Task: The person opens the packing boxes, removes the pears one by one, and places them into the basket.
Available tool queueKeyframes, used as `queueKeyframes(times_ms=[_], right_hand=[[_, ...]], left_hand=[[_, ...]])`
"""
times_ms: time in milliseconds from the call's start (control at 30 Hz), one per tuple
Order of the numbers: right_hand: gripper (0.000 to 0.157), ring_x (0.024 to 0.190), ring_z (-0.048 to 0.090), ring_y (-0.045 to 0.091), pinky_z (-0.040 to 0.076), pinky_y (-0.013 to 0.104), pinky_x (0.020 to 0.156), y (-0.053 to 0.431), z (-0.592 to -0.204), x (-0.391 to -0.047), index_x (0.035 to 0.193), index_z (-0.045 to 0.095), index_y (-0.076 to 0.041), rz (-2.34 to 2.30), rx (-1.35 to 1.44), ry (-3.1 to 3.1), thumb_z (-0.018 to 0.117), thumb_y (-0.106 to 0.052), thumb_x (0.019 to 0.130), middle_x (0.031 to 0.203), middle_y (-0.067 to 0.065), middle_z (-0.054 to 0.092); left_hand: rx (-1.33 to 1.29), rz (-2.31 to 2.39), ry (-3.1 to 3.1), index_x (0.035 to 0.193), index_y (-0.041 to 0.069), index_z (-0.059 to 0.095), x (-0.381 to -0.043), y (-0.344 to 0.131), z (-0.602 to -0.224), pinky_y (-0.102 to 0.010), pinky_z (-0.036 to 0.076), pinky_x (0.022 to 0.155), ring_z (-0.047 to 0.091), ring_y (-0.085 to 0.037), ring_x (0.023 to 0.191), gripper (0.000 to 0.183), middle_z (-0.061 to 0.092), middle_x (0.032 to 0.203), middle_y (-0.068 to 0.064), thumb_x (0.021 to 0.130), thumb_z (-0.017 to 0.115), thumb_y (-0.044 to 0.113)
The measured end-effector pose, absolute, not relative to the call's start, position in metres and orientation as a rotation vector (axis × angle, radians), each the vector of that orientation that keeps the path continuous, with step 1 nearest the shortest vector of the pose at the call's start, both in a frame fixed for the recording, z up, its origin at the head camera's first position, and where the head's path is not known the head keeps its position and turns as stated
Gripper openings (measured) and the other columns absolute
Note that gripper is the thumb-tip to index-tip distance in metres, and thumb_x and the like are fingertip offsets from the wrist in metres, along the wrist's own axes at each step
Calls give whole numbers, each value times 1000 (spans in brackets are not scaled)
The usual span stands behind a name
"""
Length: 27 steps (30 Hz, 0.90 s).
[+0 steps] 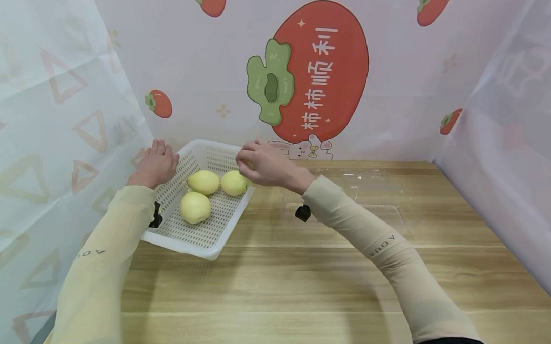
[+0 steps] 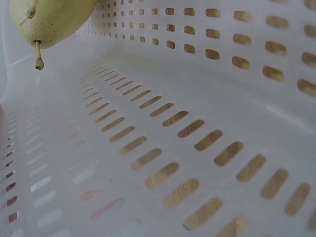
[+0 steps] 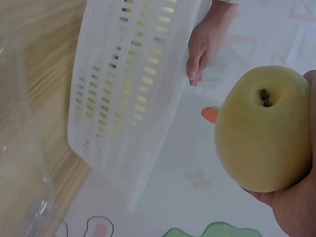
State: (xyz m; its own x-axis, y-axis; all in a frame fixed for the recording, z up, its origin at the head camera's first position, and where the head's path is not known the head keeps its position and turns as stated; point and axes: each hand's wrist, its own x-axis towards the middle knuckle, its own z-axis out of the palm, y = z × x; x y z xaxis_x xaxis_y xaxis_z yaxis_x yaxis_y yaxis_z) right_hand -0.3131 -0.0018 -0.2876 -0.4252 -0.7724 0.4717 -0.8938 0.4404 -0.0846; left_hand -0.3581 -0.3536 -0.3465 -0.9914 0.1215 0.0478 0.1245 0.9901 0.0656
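Observation:
My right hand (image 1: 267,163) grips a pale yellow pear (image 3: 264,138), raised just beyond the right rim of a white perforated plastic basket (image 1: 233,224). From the head view most of that pear is hidden behind the fingers; the right wrist view shows its blossom end. Three more pears lie on the basket floor: one at the back (image 1: 204,182), one at the right (image 1: 234,183), one toward the front (image 1: 195,207). At the basket's left rim, my left hand (image 1: 156,162) is held with fingers extended and nothing in its grasp.
To the right of the basket stands a clear plastic box (image 1: 399,215) on the wood-grain table (image 1: 262,290). Printed sheets form a back wall (image 1: 197,67) and side walls, the left one (image 1: 39,151) close beside my left arm.

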Motion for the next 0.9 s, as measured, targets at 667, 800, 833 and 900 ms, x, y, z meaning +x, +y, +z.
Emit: queueKeyframes(times_ms=[667, 800, 833, 900], right_hand=[[28, 94, 61, 13, 42, 29, 91, -68, -313, -316, 103, 74, -13, 359, 1476, -2376, 47, -20, 97, 101, -1, 70], [28, 89, 57, 12, 41, 26, 86, -77, -319, -317, 101, 73, -14, 372, 1491, -2424, 46, -21, 98, 96, -2, 69], [28, 88, 56, 11, 40, 26, 86, -78, -321, -318, 100, 73, -14, 380, 1494, -2436, 46, -21, 98, 95, -3, 68], [28, 86, 55, 11, 40, 25, 84, -82, -325, -318, 99, 72, -15, 373, 1497, -2456, 45, -21, 98, 93, -4, 67]], left_hand=[[-196, -133, -3092, 148, -19, 7, -358, -357, -349, -62, 1, 121, -6, -52, 147, 70, -1, 155, -41, 106, 14, 36], [-189, -142, -3095, 149, -18, 6, -359, -357, -350, -62, 0, 121, -7, -51, 148, 69, -2, 156, -40, 106, 15, 35], [-185, -144, -3096, 149, -18, 6, -360, -357, -350, -61, -1, 121, -7, -51, 148, 69, -2, 156, -39, 106, 16, 35], [-180, -146, -3095, 149, -18, 6, -360, -356, -350, -61, -1, 121, -7, -50, 148, 69, -2, 157, -39, 106, 16, 35]])
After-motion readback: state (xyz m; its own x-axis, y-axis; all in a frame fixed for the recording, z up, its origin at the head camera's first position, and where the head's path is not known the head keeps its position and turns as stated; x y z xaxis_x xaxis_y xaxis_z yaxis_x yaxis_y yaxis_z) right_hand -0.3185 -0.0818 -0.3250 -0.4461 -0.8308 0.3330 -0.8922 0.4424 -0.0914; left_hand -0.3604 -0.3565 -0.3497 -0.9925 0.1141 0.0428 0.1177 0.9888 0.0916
